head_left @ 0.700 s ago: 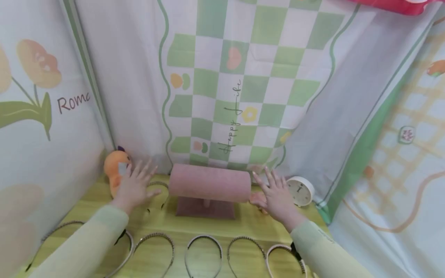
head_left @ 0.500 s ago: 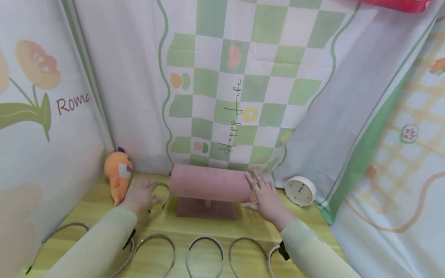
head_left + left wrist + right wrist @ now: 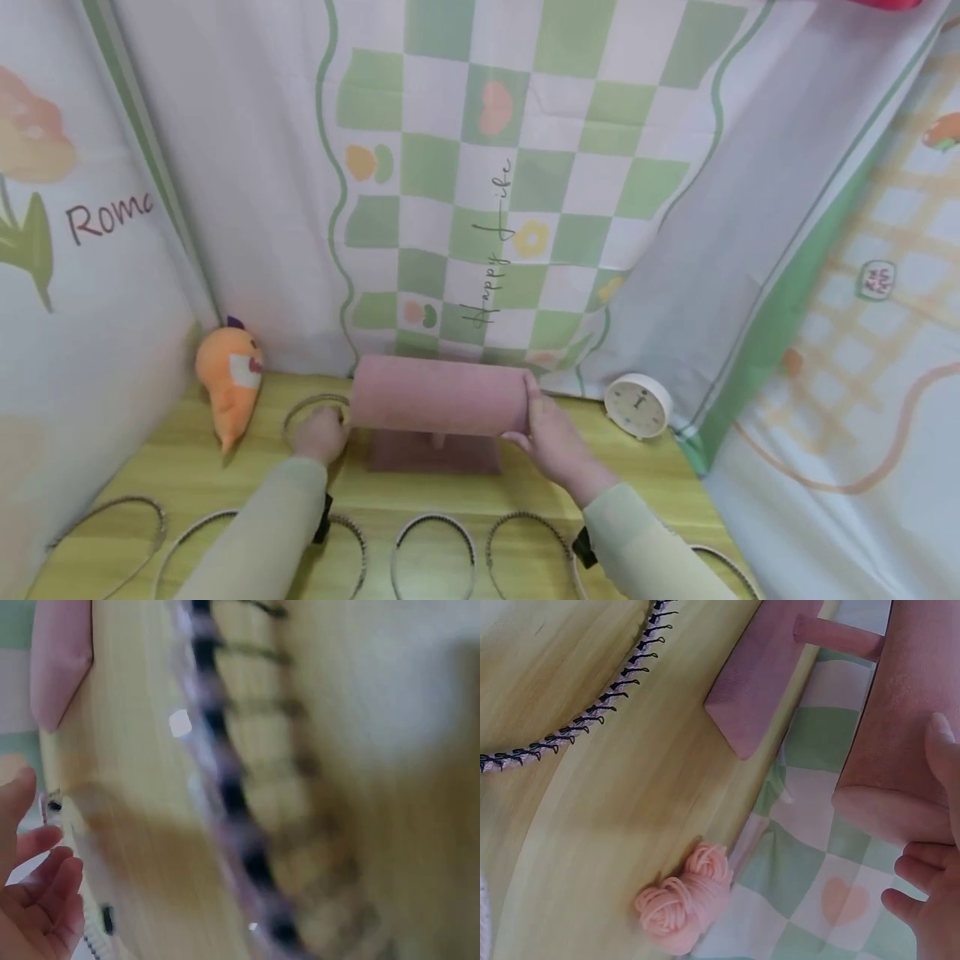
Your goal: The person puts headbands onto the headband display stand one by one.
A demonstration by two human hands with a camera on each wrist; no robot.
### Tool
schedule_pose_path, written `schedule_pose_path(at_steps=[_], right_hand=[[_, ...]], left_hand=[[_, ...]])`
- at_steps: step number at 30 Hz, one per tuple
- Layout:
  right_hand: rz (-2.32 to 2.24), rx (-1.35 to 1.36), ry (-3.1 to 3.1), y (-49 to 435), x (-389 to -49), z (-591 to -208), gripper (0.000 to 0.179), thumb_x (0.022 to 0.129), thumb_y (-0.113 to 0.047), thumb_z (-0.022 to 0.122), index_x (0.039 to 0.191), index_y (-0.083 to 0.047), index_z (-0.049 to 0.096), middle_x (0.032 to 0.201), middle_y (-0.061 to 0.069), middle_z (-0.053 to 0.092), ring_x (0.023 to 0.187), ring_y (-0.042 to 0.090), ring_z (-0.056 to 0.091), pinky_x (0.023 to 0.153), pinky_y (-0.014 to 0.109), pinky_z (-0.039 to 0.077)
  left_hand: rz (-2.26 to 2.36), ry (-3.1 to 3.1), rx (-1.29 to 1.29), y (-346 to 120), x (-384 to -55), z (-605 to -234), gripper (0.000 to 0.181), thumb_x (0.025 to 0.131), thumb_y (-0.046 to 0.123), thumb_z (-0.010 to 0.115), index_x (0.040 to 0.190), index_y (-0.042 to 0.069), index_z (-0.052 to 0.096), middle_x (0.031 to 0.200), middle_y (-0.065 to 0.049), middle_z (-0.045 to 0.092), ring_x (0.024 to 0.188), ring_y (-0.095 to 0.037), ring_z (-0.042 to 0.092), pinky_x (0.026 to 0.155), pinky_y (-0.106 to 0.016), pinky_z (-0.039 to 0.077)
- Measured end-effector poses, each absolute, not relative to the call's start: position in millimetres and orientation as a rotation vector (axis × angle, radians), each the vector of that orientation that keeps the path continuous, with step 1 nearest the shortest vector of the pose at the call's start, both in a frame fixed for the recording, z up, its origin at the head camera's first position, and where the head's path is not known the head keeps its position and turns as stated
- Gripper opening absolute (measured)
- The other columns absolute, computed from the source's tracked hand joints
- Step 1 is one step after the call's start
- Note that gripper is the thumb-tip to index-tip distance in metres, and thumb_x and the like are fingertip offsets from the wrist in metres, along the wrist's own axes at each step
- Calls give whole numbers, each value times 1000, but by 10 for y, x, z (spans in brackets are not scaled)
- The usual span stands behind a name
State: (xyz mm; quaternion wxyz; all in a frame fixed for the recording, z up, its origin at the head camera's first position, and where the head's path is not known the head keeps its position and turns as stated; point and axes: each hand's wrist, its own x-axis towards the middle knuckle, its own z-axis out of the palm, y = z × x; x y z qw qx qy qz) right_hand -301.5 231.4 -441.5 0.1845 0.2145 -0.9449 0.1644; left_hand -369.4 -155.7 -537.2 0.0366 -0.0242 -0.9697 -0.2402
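Observation:
A pink padded roll display stand (image 3: 438, 396) rises from its flat base at the table's back centre. My right hand (image 3: 555, 442) grips the right end of its roll, thumb and fingers spread about the end face in the right wrist view. My left hand (image 3: 321, 435) is low at the stand's left, beside a thin headband (image 3: 303, 404) that it partly covers. In the left wrist view the left fingers (image 3: 49, 889) curl loosely near the dark tips of that headband, with a gap to the thumb; no firm hold shows.
Several headbands, one in the middle (image 3: 432, 521), lie in a row along the front. An orange plush toy (image 3: 228, 379) stands back left; a white round clock (image 3: 637, 406) stands back right. A coiled peach-pink bundle (image 3: 682, 900) lies near the stand. Printed curtains enclose the table.
My left hand has come down and inward from beside the plush toy to the rear headband, its fingers curling. My right hand has moved left onto the roll's end. The view has shifted slightly.

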Motion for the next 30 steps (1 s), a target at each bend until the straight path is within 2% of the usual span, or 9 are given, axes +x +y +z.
schedule_pose_path(at_steps=[7,9,14,16,20,23,30], right_hand=[[503,603,-2674,2269,-2980,-4403,111,84,-30,80,157,-2,1,133,36,48,121,46,51,106,53,38],[512,598,-2681,2272,-2981,-4405,111,84,-30,80,157,-3,1,134,36,47,122,46,50,107,53,37],[530,599,-2692,2310,-3000,-4421,110,86,-30,78,157,-5,-2,138,35,45,127,44,47,110,50,34],[534,599,-2692,2323,-3001,-4425,110,86,-31,78,157,-5,-2,139,35,44,127,44,47,110,50,33],[532,584,-2692,2334,-3001,-4439,111,86,-32,78,158,-5,-2,138,35,45,126,44,47,110,51,34],[533,573,-2693,2333,-3000,-4443,111,85,-32,78,158,-5,-1,138,35,45,126,45,47,110,51,34],[526,562,-2688,2325,-2999,-4446,109,85,-30,79,157,-3,1,135,35,48,122,45,50,107,53,37]], left_hand=[[-827,-2995,70,-1454,-3621,-5236,18,93,13,54,81,2,63,86,-16,68,80,-34,65,74,-54,54],[-878,-2979,103,-1453,-3580,-5173,16,93,10,53,88,-1,64,89,-17,67,81,-34,65,74,-54,54],[-1076,-2794,121,-1496,-3482,-4977,14,96,8,55,97,-3,64,83,-14,64,74,-29,59,66,-45,51],[-1153,-2723,108,-1524,-3422,-4867,14,97,8,57,95,-2,65,83,-14,64,71,-27,58,63,-41,50],[-1302,-2579,47,-1570,-3249,-4683,12,97,7,60,99,-3,67,87,-15,67,72,-24,62,59,-35,51],[-1346,-2454,-31,-1568,-3110,-4615,10,96,5,62,97,-3,68,82,-14,68,72,-23,65,57,-30,51],[-1114,-2368,-360,-1466,-2841,-4514,5,90,2,70,95,2,72,84,-3,68,74,-19,64,65,-34,55]])
